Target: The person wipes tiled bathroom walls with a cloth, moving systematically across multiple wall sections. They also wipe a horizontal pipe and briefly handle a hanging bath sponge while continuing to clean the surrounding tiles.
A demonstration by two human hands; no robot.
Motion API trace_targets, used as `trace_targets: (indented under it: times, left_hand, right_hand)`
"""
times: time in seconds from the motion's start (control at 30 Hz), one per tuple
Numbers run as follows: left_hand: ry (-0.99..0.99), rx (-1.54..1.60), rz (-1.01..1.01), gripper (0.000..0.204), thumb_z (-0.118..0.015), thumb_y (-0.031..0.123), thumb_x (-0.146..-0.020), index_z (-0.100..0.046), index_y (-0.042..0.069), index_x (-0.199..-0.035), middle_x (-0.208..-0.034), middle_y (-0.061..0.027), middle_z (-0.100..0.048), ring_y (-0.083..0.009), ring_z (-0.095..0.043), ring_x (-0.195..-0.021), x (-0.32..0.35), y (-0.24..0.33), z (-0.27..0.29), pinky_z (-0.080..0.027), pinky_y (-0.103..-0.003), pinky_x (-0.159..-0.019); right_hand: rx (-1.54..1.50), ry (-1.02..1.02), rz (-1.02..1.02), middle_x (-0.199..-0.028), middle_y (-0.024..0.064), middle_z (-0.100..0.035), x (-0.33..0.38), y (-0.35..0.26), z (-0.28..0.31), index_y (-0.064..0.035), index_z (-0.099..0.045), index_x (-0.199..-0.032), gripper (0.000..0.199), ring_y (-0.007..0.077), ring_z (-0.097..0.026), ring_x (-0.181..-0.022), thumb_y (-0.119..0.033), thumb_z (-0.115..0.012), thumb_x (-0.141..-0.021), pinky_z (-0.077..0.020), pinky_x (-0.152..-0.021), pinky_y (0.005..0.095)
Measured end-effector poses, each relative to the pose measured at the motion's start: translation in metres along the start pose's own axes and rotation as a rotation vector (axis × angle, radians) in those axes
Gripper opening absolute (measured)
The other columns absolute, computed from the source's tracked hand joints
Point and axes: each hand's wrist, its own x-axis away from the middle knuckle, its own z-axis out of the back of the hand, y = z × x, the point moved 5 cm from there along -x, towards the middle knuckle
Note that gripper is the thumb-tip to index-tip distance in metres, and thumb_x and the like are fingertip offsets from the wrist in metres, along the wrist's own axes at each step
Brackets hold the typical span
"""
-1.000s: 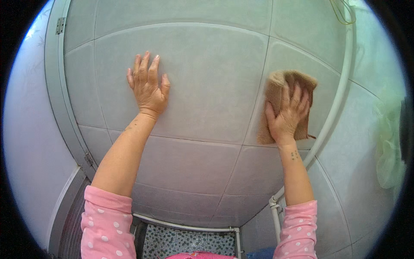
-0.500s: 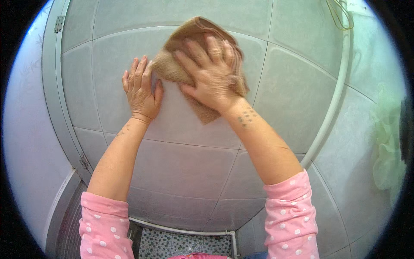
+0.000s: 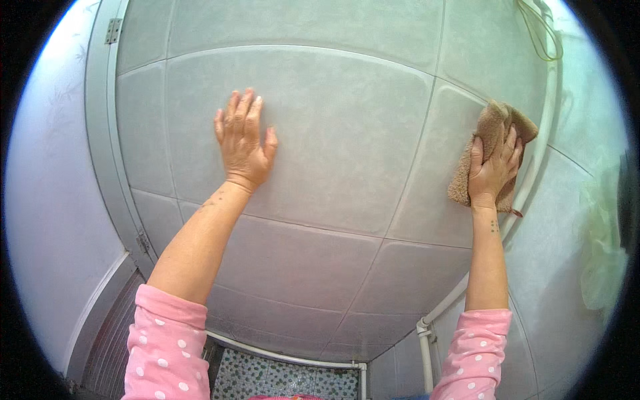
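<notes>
Tiled wall: grey wall (image 3: 320, 167) is filling the view, its large tiles curving toward the rim.
Door frame: pale frame (image 3: 100, 87) is standing at far left, carrying metal hinges (image 3: 113, 31).
Left hand: left hand (image 3: 243, 143) is resting palm-down on a tile, fingers spread and grasping nothing.
Floor: pebble-patterned floor (image 3: 287, 377) is showing at the bottom, below the wall.
Cloth: brown cloth (image 3: 492, 123) is lying against the right part of the wall, just beside the pipe, its upper edge bunching into folds.
Right hand: right hand (image 3: 493, 170) is holding the cloth under its palm and fingers, pinning it to the tiles.
Handling: the cloth is looking light, soft and fuzzy, hardly fragile; a flat palm over its middle is seeming the best hold, since loose corners may fold.
Pipe: white pipe (image 3: 540, 143) is running down beside the cloth, yellowish cord (image 3: 543, 30) hanging near its top.
Bag: pale green bag (image 3: 597, 260) is hanging at far right.
Writing: a reddish tab (image 3: 517, 213) is poking from the cloth's lower corner; no brand, label or lettering is showing legibly.
</notes>
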Motion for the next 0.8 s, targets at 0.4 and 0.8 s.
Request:
trace_targets:
  times: [0.4,0.8]
  left_hand:
    - [0.046,0.309,0.031,0.052,-0.059,0.023,-0.084,-0.043,0.009,-0.132,-0.139,-0.0155,-0.036,-0.0344,-0.032,-0.133,-0.003,0.013,0.016,-0.021,-0.054,-0.111]
    - [0.127,-0.056,0.326,0.053,-0.043,0.035,-0.096,-0.034,0.005,-0.14,-0.145,-0.0191,-0.031,-0.0374,-0.023,-0.138,0.022,-0.165,0.041,-0.016,-0.052,-0.111]
  right_hand:
    - [-0.35,-0.229,0.381,-0.149,0.0069,-0.031,-0.053,-0.277,0.018,-0.0245,-0.046,-0.138,0.067,0.038,-0.02,-0.137,-0.046,-0.066,-0.078,-0.0153,-0.108,0.0619]
    - [-0.587,-0.17,0.496,-0.145,0.0051,-0.039,-0.058,-0.414,0.016,-0.0256,-0.053,-0.133,0.068,0.0339,-0.027,-0.137,-0.046,-0.07,-0.071,-0.0152,-0.11,0.0591]
